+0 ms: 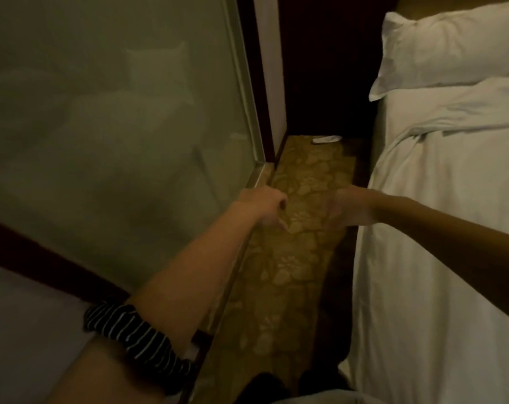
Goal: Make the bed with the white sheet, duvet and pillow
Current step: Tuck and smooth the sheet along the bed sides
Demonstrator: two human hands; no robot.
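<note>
narrow carpet aisle point(300, 228) lies open between glass panel point(107, 126) and bed point(440, 258).

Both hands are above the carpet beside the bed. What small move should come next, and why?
Probably reach the right hand to the duvet and smooth it: it lies rumpled below the pillow, and neither this hand nor the left hand seems to hold anything.
</note>
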